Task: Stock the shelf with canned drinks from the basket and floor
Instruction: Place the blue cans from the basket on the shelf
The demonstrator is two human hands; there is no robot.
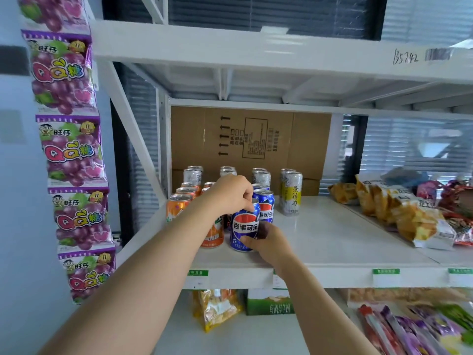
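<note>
Shows blue can upright on shelf, just right of front orange can. Grips its rim w/ L hand, curled fingers reaching over orange can; wraps lower body w/ R hand, further right, prob. to steady & square label forward.

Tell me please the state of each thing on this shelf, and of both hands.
front blue can, upright on the shelf, held by both hands.
left hand, grips the can's top.
right hand, grips the can's lower part.
second blue can, upright, just behind it.
orange cans, upright, in rows.
tall silver cans, upright, at the back.
snack bags, lying on the right.
</note>
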